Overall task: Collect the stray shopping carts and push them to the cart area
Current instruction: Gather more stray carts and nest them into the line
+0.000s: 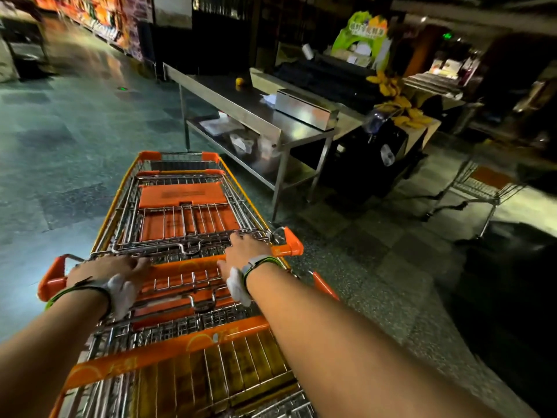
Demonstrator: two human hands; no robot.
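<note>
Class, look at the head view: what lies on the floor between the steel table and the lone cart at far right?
In the head view, between the steel table and the lone cart, a black cabinet topped with bananas.

Open tiled floor (69, 140) from 9 to 12 o'clock, wide and bare up to the shelving (99, 22) at 11. Blocked at 1 o'clock by a steel counter (241, 107), just beside the front of the nested carts (180, 200). Banana display (398, 110) behind it at 2. Stray cart (482, 188) at 3 o'clock, well apart, bare floor between.
</note>
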